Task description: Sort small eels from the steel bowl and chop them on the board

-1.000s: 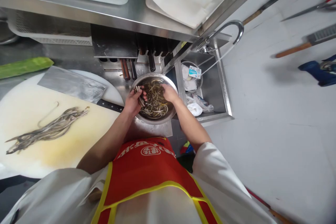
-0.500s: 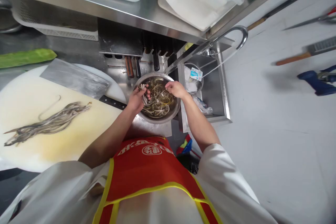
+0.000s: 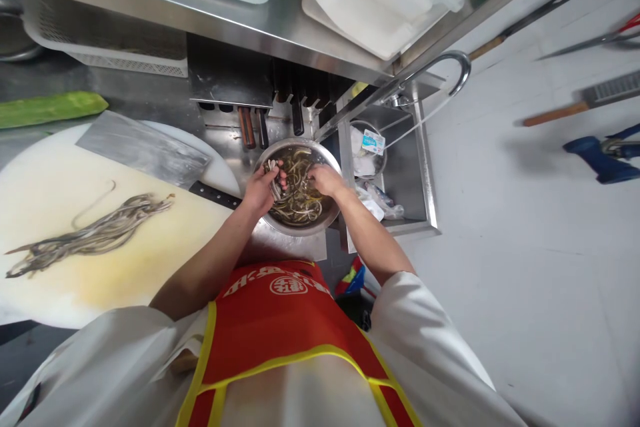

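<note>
My right hand point(image 3: 324, 180) has dipped back down among the eels point(image 3: 299, 192) since half a second ago, when it was lifted over the far rim; my left hand point(image 3: 261, 191) has stayed put. The left is closed around a small bunch of pale eel ends at the near-left edge of the metal bowl point(image 3: 280, 225). The right lies fingers-down in the tangle; I cannot tell whether it pinches anything. The bowl sits on the steel counter just beside the sink point(image 3: 419, 167). My red apron point(image 3: 280, 320) bears white characters I cannot read. More eels lie on the cutting board point(image 3: 150, 260), by the cleaver point(image 3: 143, 150).
</note>
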Demonstrator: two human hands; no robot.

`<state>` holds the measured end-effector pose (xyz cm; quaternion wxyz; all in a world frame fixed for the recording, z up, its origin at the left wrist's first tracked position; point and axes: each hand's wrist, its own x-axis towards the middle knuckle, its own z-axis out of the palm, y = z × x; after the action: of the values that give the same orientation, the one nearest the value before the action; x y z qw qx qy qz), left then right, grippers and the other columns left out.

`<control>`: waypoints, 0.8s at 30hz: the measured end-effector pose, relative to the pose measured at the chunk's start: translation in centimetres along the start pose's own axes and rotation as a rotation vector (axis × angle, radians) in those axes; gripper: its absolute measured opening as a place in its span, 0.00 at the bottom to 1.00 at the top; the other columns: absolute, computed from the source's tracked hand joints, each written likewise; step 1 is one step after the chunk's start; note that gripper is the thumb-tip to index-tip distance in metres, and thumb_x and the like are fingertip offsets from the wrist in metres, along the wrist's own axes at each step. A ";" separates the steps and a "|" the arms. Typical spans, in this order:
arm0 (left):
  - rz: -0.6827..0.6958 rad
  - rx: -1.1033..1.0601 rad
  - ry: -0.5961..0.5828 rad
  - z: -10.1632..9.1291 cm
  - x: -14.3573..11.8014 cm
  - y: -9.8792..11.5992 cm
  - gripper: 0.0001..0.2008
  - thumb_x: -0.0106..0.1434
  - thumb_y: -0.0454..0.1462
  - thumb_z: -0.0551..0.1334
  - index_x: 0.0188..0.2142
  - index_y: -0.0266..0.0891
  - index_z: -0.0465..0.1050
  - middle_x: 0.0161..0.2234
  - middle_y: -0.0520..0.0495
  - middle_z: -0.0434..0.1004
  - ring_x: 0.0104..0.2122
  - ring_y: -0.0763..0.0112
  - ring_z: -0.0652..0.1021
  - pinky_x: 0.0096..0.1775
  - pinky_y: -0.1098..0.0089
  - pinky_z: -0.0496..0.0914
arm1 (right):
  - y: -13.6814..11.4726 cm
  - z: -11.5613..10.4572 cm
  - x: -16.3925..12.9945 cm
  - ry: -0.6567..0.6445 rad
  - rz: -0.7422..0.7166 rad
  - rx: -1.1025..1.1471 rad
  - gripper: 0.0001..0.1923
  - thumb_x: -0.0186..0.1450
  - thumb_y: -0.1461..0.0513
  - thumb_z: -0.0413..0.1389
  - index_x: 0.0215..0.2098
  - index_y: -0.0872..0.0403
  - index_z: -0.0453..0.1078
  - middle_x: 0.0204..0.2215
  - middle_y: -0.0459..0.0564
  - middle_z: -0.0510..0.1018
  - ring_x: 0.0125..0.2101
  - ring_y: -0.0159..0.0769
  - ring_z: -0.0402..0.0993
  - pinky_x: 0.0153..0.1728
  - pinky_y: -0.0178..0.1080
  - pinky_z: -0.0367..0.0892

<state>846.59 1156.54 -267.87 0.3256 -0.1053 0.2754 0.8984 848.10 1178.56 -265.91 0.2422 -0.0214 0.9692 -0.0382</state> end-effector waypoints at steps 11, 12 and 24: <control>0.008 0.001 0.009 0.0 0.2 -0.1 0.10 0.59 0.36 0.69 0.39 0.36 0.73 0.26 0.51 0.73 0.23 0.76 0.72 0.28 0.72 0.69 | 0.5 -3.6 -3.1 0.232 0.131 1.058 0.12 0.59 0.54 0.61 0.32 0.54 0.69 0.29 0.46 0.79 0.34 0.34 0.76 0.43 0.38 0.69; 0.007 -0.002 0.010 0.1 0.2 -0.1 0.10 0.59 0.35 0.69 0.39 0.36 0.73 0.25 0.51 0.73 0.23 0.76 0.72 0.28 0.72 0.69 | 0.3 -4.0 -3.3 0.247 0.139 1.199 0.13 0.58 0.54 0.62 0.32 0.53 0.68 0.29 0.45 0.79 0.34 0.34 0.76 0.43 0.38 0.69; -0.240 -0.095 0.045 0.1 0.7 0.3 0.04 0.61 0.33 0.66 0.36 0.35 0.73 0.24 0.48 0.73 0.22 0.73 0.73 0.27 0.71 0.69 | -4.0 -6.7 -6.4 0.201 0.131 1.624 0.18 0.57 0.54 0.64 0.43 0.50 0.69 0.22 0.40 0.72 0.19 0.28 0.67 0.20 0.32 0.63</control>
<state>845.86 1156.73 -267.89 0.4193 -0.1728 0.2251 0.8624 850.63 1175.35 -256.70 0.0960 0.2206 0.6559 -0.7155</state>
